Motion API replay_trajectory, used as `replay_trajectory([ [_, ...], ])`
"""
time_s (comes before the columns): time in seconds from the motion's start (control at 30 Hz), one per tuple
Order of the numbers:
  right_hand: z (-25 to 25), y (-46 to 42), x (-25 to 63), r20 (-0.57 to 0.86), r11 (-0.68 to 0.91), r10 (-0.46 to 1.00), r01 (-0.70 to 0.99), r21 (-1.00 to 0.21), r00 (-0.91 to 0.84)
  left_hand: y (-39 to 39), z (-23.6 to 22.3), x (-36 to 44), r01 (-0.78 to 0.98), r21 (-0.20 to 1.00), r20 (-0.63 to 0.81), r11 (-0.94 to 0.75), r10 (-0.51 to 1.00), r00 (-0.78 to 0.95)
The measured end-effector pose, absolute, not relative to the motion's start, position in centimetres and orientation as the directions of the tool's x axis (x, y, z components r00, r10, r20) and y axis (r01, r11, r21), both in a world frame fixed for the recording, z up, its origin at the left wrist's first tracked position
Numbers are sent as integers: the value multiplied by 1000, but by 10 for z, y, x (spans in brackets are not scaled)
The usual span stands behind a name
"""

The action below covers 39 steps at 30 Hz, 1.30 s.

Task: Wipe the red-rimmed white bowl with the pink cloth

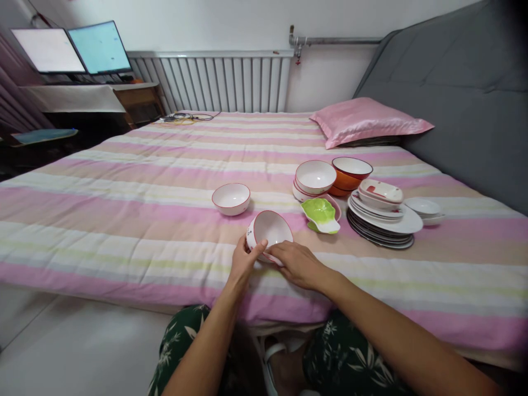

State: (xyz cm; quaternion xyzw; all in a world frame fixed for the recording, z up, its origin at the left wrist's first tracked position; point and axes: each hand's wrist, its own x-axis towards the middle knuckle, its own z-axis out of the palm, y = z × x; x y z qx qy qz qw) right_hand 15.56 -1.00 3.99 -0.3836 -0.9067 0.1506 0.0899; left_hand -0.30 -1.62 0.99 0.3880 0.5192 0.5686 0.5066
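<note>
A white bowl (273, 228) with a red rim is tilted toward me at the near side of the bed. My left hand (243, 258) grips its left side, thumb over the rim and fingers outside. My right hand (299, 263) is closed at the near rim on a small pale pink-and-white piece that looks like a cloth (274, 259), partly hidden by the fingers. Just beyond, another red-rimmed bowl (231, 199) stands upright. To the right are stacked white bowls (315, 177) and a green leaf-shaped dish (320, 213).
Orange bowls (350, 179) stand behind a stack of dark and white plates (383, 220), topped by rectangular dishes (380, 192). Small white dishes (424, 208) lie farther right. A pink pillow (371, 120) rests by the grey headboard (462, 99). Cables (185, 117) lie at the far edge.
</note>
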Motion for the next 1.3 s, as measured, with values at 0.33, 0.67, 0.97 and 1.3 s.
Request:
replay_trajectory([
  [0.33, 48, -21, 142, 82, 549, 793, 650, -525, -604, -20, 14, -1, -83, 996, 11, -25, 987, -159],
  [0.67, 47, -16, 148, -3, 655, 728, 696, -294, -686, -23, 18, -1, -68, 997, 14, -22, 993, -114],
  [0.97, 46, -12, 155, -37, 639, 756, 750, -170, -653, -21, 16, -2, -62, 998, 12, -19, 994, -113],
  [1.3, 54, -21, 144, -66, 510, 845, 837, -198, -530, -18, 12, 2, -94, 996, -22, 6, 985, -171],
])
